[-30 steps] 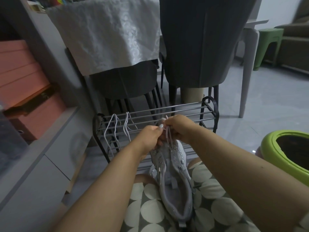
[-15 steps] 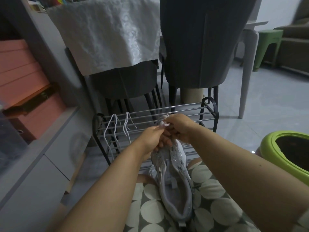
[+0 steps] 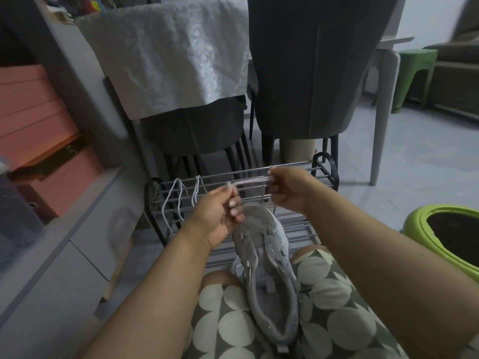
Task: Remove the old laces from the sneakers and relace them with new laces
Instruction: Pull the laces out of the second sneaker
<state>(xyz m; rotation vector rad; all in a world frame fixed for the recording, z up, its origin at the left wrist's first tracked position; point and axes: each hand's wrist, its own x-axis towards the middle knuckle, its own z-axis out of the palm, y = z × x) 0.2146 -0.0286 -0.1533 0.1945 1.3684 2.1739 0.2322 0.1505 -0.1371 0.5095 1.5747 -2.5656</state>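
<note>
- Head view, looking forward and down over two bare forearms toward a lap in spotted fabric (image 3: 324, 314).
- Grey sneaker (image 3: 267, 275) lying on the lap between the knees, toe pointing away, opening facing up, eyelets bare as far as can be seen.
- Left hand (image 3: 220, 213) raised just above the toe, fingers curled, pinching one end of a pale lace (image 3: 248, 182).
- Right hand (image 3: 287, 187) level with it and a little apart, thumb and fingers clenched on the other end of the same lace.
- Lace stretched nearly straight between both hands, blurred, clear of the sneaker.
- Low black metal shoe rack (image 3: 324, 174) directly beyond the hands, its rails partly hidden by both hands and the lace.
- White laces (image 3: 178, 195) draped in loops over the rack's left rails.
- Two dark chairs behind the rack, the left one (image 3: 197, 130) covered by a white patterned cloth (image 3: 168, 53), the right one (image 3: 308, 68) tall and grey.
- Grey cabinet (image 3: 64, 255) along the left edge, pink boxes (image 3: 33, 120) stacked above it.
- Lime-green round bin (image 3: 445, 234) at the right, partly cut off by the right forearm.
- Green stool (image 3: 414, 73) and a sofa (image 3: 456, 68) far right, beyond a pale desk leg (image 3: 381, 120).
</note>
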